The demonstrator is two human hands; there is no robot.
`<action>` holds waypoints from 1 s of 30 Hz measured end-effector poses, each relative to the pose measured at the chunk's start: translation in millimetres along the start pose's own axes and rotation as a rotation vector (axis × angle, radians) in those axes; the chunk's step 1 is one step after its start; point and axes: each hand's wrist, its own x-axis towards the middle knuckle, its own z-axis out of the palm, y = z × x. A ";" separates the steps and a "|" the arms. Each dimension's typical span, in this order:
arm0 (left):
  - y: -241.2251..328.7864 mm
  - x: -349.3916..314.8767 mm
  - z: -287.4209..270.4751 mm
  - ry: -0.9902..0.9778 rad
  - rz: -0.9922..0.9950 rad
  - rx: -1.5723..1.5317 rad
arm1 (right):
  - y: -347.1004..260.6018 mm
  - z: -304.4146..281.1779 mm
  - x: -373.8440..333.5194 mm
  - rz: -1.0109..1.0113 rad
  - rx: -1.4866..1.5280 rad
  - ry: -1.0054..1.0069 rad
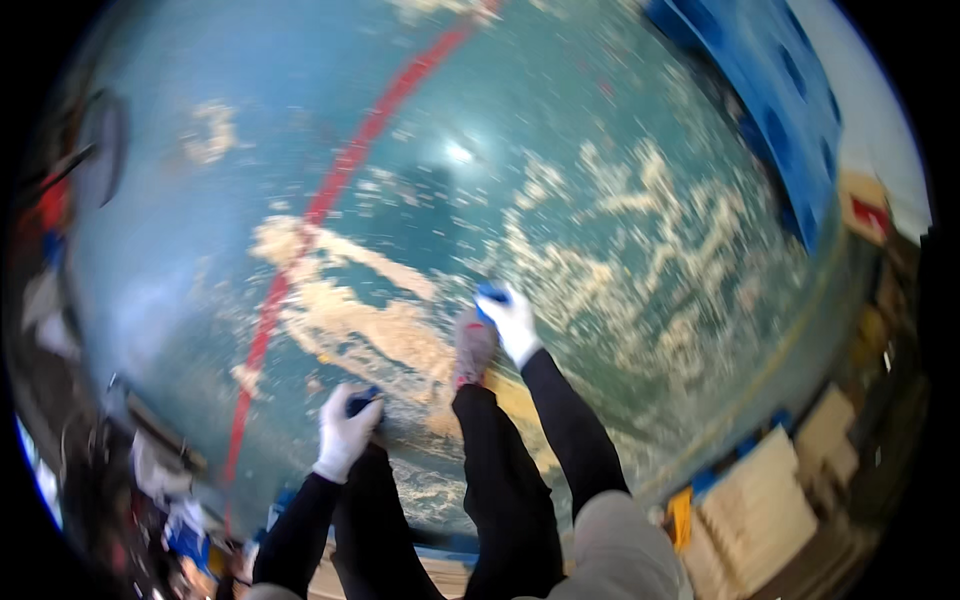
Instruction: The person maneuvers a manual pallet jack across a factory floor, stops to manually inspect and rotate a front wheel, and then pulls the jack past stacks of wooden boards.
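My left hand [343, 432], in a white glove, is closed around a small dark blue object [364, 401] whose kind is too blurred to make out. It is held above my left leg at the lower middle. My right hand [516, 325], also white-gloved, reaches further forward and grips a small bright blue object [490, 297]. Most of that piece is hidden by the fingers. Just left of the right hand is my grey shoe [475, 345], standing on the green floor [400, 255] beside a patch of pale sawdust [375, 325].
A red line [350, 155] crosses the floor on the left. More shavings [650, 230] lie scattered to the right. A blue plastic pallet [765, 80] stands at the upper right. Pale boards [765, 510] are stacked at the lower right, and mixed clutter [165, 480] lines the lower left.
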 end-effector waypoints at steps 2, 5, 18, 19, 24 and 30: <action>61.4 -30.0 13.3 0.010 0.383 0.333 | -34.2 6.2 -69.5 0.182 0.192 -0.158; 161.2 -86.7 20.9 -0.135 0.489 0.318 | -100.5 29.1 -173.4 0.268 0.563 -0.279; 494.6 -272.9 25.3 -0.274 1.040 0.560 | -451.5 43.9 -318.1 0.242 0.962 -0.472; 521.9 -267.5 31.0 -0.223 1.249 0.560 | -479.8 45.3 -292.3 0.263 0.861 -0.344; 655.6 -242.6 10.3 -0.178 1.467 0.534 | -639.7 63.0 -235.0 0.020 0.721 -0.248; 781.0 -222.3 -36.5 -0.074 1.577 0.475 | -852.7 41.5 -136.2 -0.403 0.827 -0.055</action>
